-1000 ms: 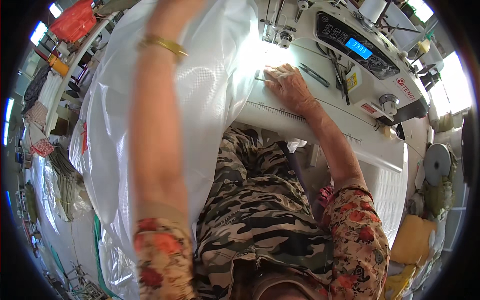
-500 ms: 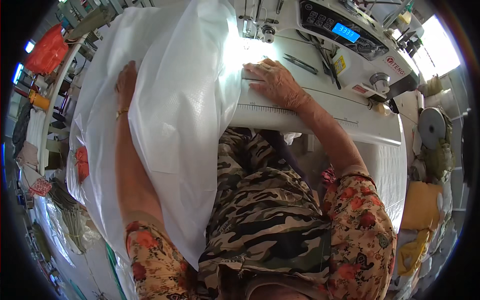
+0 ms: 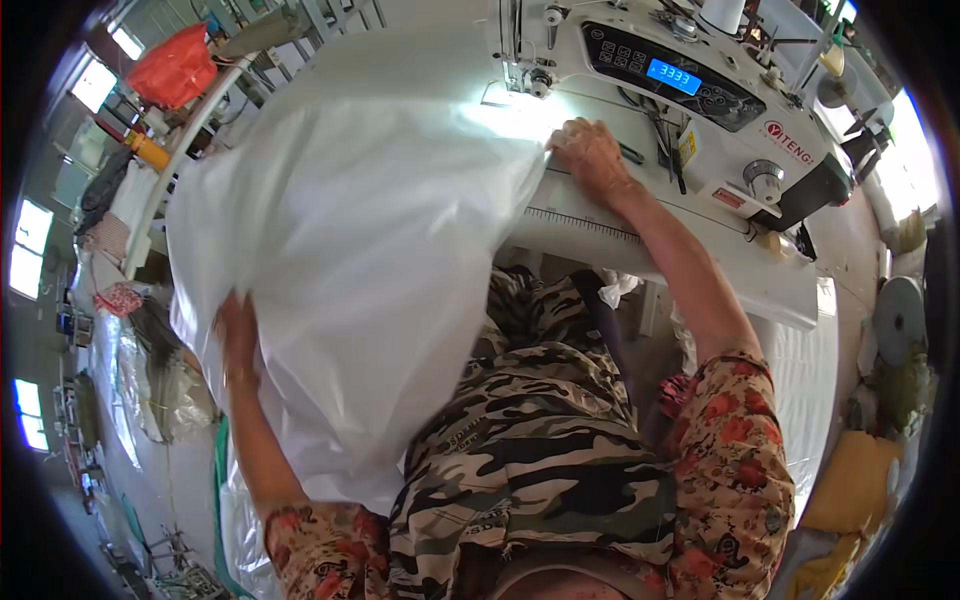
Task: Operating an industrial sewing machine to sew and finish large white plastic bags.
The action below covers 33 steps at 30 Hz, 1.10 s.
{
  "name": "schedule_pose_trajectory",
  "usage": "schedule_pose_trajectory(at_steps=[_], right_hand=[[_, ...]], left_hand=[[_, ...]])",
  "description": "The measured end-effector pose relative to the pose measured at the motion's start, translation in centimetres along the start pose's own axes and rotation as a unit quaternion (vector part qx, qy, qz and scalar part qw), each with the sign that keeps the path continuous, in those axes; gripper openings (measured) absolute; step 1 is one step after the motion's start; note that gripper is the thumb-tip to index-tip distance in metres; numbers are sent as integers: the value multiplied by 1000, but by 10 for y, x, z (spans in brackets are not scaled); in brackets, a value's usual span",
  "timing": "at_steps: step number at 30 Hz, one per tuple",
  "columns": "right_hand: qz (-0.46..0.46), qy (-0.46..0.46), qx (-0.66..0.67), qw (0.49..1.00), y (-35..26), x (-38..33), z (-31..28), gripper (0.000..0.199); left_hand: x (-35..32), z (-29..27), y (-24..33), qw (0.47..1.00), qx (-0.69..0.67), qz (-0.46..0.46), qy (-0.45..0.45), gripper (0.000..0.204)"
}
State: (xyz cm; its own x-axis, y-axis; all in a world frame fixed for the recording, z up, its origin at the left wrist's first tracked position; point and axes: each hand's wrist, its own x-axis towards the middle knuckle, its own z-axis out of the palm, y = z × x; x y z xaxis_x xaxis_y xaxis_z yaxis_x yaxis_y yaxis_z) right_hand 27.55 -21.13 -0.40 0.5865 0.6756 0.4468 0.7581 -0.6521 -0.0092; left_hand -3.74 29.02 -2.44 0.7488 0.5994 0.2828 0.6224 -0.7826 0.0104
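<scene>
A person's right hand (image 3: 590, 155) pinches the corner of white sheeting (image 3: 370, 230) draped off the worktop (image 3: 590, 242) beside a sewing machine (image 3: 640, 75); the blurred left hand's (image 3: 236, 335) grip cannot be told. Uneven tension could drag the sheeting askew.

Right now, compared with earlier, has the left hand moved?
Yes: the left hand has moved down the picture, farther from the sewing machine.

You're totally in a sewing workshop: industrial sewing machine (image 3: 690, 85) and thread cone (image 3: 722, 13) at your bench (image 3: 762, 290), plus white sheeting (image 3: 370, 220).
</scene>
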Motion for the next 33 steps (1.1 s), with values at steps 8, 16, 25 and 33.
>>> schedule_pose_trajectory(at_steps=[8, 16, 25, 33], right_hand=[[62, 135, -36, 988, -46, -22, -21, 20], [158, -104, 550, 813, -176, -125, 38, 53], [-20, -96, 751, 653, -257, -48, 38, 48], [85, 106, 866, 481, -284, 35, -58, 40]], left_hand=[[9, -66, -54, 985, -171, -27, 16, 49], [-132, -152, 158, 898, -340, 279, 8, 54], [-206, -76, 234, 767, -388, 321, -398, 32], [-268, 29, 110, 914, -360, -180, -37, 50]])
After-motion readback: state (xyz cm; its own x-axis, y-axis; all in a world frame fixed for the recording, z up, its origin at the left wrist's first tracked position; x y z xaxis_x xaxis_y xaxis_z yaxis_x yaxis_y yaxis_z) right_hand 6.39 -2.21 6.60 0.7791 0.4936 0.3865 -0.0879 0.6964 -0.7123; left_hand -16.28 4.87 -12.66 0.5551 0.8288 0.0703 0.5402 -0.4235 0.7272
